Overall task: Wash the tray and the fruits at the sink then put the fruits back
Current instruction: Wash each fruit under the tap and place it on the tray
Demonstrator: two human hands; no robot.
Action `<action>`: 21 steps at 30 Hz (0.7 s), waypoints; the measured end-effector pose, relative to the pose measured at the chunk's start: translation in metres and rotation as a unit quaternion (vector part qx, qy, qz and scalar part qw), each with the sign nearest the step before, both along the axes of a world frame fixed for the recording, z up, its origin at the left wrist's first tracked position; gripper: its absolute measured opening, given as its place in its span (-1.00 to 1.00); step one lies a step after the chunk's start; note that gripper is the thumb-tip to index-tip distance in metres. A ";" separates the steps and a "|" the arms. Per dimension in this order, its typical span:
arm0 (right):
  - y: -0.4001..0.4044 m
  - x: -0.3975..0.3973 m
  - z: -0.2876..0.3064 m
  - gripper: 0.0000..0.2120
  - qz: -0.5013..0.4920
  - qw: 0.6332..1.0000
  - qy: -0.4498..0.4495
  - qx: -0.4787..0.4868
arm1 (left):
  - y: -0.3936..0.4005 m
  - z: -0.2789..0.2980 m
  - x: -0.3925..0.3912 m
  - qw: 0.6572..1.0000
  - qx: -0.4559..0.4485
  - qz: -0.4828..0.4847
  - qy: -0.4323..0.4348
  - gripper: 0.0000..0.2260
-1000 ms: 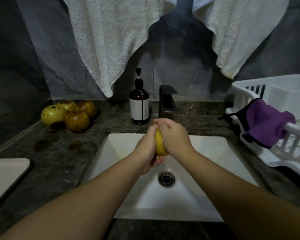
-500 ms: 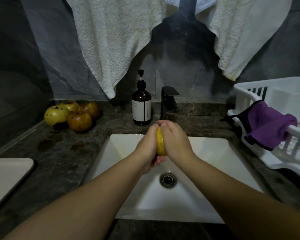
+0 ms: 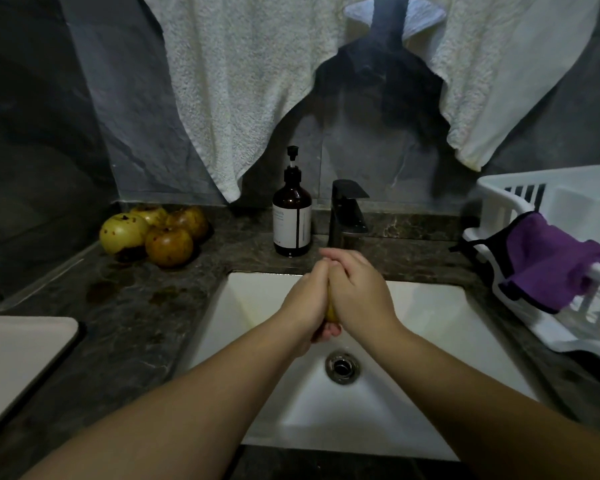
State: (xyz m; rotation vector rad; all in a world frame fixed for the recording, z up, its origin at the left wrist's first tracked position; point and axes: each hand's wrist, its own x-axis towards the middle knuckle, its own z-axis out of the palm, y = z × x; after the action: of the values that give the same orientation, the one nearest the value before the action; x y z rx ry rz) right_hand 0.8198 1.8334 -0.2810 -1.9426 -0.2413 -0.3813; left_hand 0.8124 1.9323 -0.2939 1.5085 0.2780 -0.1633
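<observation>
Fruit (image 3: 331, 311), yellow, sits clasped between both hands above the white sink basin (image 3: 430, 327), in front of the black faucet (image 3: 347, 213). Only a thin sliver of it shows between the palms. Left hand (image 3: 305, 303): fingers curled round the fruit from the left, fingertips showing beneath it. Right hand (image 3: 357, 292): fingers curled over the fruit from the right, fingertips overlapping the left hand at the top. Both palms pressed against the fruit. Whether water runs from the faucet cannot be told.

Drain (image 3: 342, 367): in the basin floor, below the hands.

4 more fruits (image 3: 153, 233): yellow-green and brownish, spotted, clustered and touching on the dark marble counter (image 3: 146, 306), well left of the sink, against the back wall.

Tray (image 3: 14, 355): pale, rounded corner, on the counter far left of the sink, partly out of frame.

Soap pump bottle (image 3: 291, 216): brown, upright, just left of the faucet, behind the sink.

Dish rack (image 3: 548, 216): white plastic, right of the sink; purple cloth (image 3: 551, 261) with black trim draped over its near rim.

2 white towels (image 3: 243, 81) hang on the wall above the sink.
</observation>
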 end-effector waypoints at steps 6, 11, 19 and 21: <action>0.000 0.004 0.003 -0.75 0.030 0.986 0.103 0.126 | 0.002 0.004 0.002 0.999 -0.021 0.030 -0.008 -0.48; -0.005 0.011 0.008 -0.76 0.041 0.986 0.081 0.137 | 0.000 0.005 0.000 1.000 -0.004 0.022 -0.007 -0.41; -0.003 0.012 0.009 -0.74 0.033 0.984 0.091 0.152 | 0.002 0.006 0.001 0.999 0.013 0.039 -0.026 -0.49; -0.004 0.012 0.003 -0.69 0.026 0.979 0.130 0.157 | 0.004 0.008 0.002 0.999 -0.010 0.046 -0.019 -0.50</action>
State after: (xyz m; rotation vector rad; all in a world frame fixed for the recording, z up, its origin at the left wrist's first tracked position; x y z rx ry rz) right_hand 0.8321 1.8298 -0.2782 -1.6488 -0.0573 -0.1188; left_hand 0.8148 1.9358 -0.2862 1.4739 0.3134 -0.0651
